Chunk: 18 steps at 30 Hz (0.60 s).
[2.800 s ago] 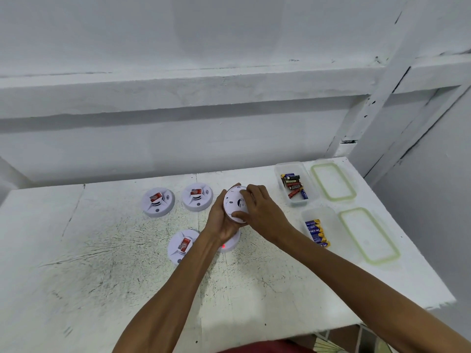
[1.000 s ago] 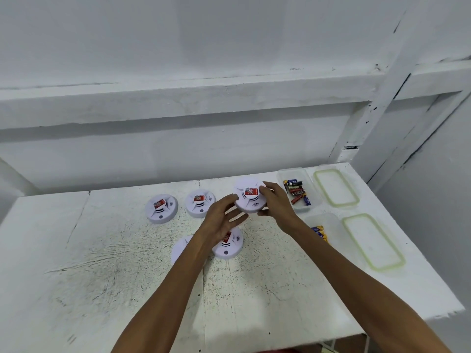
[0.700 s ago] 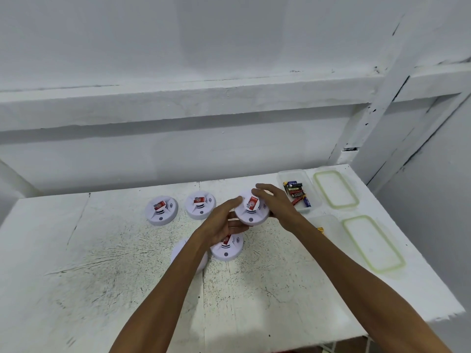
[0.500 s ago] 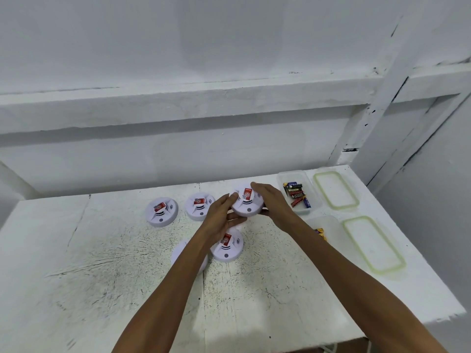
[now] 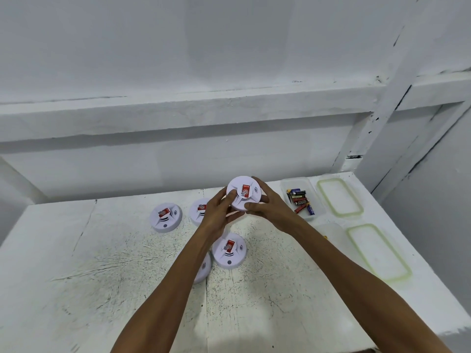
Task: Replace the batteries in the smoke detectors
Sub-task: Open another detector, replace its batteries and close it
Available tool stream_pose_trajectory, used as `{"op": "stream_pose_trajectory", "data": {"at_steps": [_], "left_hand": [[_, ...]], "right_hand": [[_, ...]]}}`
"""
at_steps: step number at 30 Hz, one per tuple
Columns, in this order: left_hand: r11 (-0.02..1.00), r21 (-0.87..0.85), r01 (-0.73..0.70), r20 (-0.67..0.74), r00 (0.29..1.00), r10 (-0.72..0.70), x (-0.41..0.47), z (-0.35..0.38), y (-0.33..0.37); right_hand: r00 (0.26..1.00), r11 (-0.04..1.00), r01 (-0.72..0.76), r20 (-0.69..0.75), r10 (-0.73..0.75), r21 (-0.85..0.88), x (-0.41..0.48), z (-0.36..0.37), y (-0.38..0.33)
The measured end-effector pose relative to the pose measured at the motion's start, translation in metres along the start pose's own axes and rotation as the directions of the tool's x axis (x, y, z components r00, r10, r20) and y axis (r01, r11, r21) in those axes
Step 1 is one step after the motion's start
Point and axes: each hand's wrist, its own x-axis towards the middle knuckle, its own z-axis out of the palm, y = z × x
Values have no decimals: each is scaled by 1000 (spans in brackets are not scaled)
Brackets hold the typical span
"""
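Both hands hold a round white smoke detector (image 5: pixel 245 194) with a red label, lifted above the table and tilted toward me. My left hand (image 5: pixel 219 212) grips its left edge, and my right hand (image 5: pixel 270 208) curls around its right and lower edge. Several more white detectors lie on the table: one at the back left (image 5: pixel 165 216), one partly behind my left hand (image 5: pixel 198 211), one in front of it (image 5: pixel 229 250) and one mostly hidden under my left forearm (image 5: pixel 204 270). A clear tub (image 5: pixel 318 210) at the back right holds several mixed batteries (image 5: pixel 300 200).
The white, scuffed table (image 5: pixel 102 271) stands against a white wall with a ledge. A second clear tub (image 5: pixel 331 229) sits behind my right forearm, with something yellow just showing beside the arm. Two green-rimmed lids (image 5: pixel 340 197) (image 5: pixel 378 252) lie along the right edge.
The detector was held face-away between both hands, then turned label-up and lowered toward the back of the table. Now both hands have raised it again and grip it at its sides.
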Motion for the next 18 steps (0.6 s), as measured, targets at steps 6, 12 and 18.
{"op": "stream_pose_trajectory", "data": {"at_steps": [6, 12, 18], "left_hand": [[999, 2, -36, -18, 999, 36, 0, 1, 0], [997, -32, -68, -28, 997, 67, 0, 3, 2], [998, -27, -48, -21, 999, 48, 5, 2, -2]], "right_hand": [[997, 999, 34, -70, -34, -9, 2, 5, 1], [995, 1000, 21, -101, -21, -4, 6, 9, 7], [994, 1000, 0, -112, -2, -18, 11, 6, 10]]}}
